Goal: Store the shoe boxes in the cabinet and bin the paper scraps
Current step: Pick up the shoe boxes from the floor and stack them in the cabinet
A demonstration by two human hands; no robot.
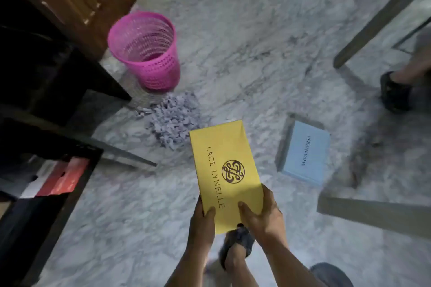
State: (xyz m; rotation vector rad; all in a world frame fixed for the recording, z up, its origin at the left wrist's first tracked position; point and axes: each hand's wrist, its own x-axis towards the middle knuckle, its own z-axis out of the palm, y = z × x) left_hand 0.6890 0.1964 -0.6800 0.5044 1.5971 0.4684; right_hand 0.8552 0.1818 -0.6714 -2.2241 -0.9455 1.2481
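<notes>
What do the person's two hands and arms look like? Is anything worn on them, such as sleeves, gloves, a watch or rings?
Both forearms are bare up to the frame edge: no sleeves show. The left hand and the right hand have no gloves, and I see no watch, bracelet or ring on either, though the picture is slightly blurred. Lower down, one foot wears a dark sandal.

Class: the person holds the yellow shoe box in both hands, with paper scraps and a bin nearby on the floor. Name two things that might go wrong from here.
1. Both hands, left hand and right hand, grip only the near end of the yellow cardboard shoe box; its far end may dip or slip.
2. The heap of pale purple paper scraps lies on the marble floor just ahead; a step towards the dark cabinet may scatter it away from the pink mesh plastic bin.
</notes>
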